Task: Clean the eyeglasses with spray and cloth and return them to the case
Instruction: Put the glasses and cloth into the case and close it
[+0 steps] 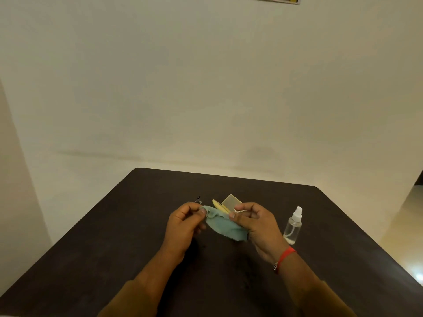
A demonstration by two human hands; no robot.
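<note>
Fingers [202, 211] of left hand [183, 225] and right hand [256, 223] pinch the cloth [224, 227], stretched left-right over the eyeglasses [199, 201], temple [198, 198] pointing away.

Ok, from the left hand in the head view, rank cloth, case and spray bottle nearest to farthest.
1. Cloth, pinched in the left hand.
2. Case, open, just beyond and to the right.
3. Spray bottle, far right on the table.
</note>
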